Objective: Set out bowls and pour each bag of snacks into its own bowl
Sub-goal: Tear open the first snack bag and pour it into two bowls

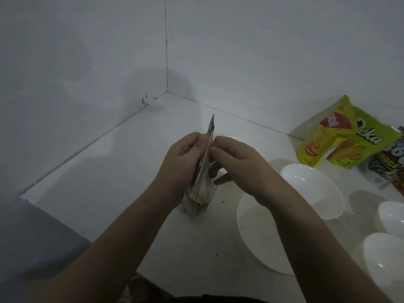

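Head view showed the left hand (182, 159) and the right hand (235, 162) both pinched shut on the top of a small pale crinkly snack bag (202, 182), held upright over the white tabletop (109, 182) beside a big round white plastic bowl (258, 237).

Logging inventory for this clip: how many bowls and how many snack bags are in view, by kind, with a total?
White bowls: 5, the bowl behind the hands, the large bowl, the middle bowl, the right-edge bowl and the near-right bowl.
Snack bags: 4, the held bag, the yellow bag, the green bag and the dark bag.
Total: 9
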{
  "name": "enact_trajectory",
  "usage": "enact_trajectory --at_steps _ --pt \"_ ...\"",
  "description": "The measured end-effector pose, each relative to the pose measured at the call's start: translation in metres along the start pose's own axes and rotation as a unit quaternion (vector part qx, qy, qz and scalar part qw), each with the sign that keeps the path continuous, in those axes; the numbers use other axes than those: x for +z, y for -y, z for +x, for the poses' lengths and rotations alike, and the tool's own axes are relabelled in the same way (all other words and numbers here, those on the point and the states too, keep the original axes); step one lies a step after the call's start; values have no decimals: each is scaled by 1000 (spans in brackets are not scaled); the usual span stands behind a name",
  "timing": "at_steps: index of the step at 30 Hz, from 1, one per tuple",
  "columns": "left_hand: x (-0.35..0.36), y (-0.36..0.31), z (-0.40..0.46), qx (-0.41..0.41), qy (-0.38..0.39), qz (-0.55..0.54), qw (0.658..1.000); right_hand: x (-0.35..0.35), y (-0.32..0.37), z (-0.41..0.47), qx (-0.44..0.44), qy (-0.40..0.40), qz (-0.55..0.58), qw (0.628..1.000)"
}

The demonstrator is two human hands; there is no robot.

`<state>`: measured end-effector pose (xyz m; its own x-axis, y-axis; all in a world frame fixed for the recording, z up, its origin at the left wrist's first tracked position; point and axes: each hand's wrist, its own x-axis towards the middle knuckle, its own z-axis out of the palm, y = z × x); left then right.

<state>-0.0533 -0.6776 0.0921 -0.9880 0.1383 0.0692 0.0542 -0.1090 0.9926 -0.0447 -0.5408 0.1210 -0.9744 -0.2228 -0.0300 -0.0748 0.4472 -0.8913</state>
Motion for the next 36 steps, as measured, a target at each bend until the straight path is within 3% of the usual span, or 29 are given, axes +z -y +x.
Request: enact_trajectory --at_steps 5,12,16,19,22,25,28,30,32,34,36 --pt "2 0 -1 -5 -4 -21 1000 6 1 -3 32 -34 80 996" --pt "1 7 -4 -62 36 -89 993 -1 4 -5 25 -21 8 999" --pt "3 9 -5 -53 30 -86 994 0 5 -4 21 -46 -28 998" --pt "2 7 -1 -12 -24 -39 999 -6 0 -4 17 -119 -57 991" --pt "-16 1 6 89 -110 58 988 -21 -5 -9 5 -184 -87 979" --pt "-23 0 5 203 -154 141 957 -21 -5 -11 -12 -213 -84 973" --pt "-17 2 1 242 -164 130 948 -14 0 -11 -65 -222 -77 970" --pt "-16 5 2 219 -158 92 958 -15 4 -9 -85 -227 -74 967" --pt "-21 15 9 157 -178 125 963 -21 8 -8 -88 -234 -53 967" --pt "-30 30 20 14 -189 154 970 -27 11 -6 -81 -224 -27 971" --pt "-36 40 28 -172 -159 74 969 -31 15 -3 -83 -217 -13 973"
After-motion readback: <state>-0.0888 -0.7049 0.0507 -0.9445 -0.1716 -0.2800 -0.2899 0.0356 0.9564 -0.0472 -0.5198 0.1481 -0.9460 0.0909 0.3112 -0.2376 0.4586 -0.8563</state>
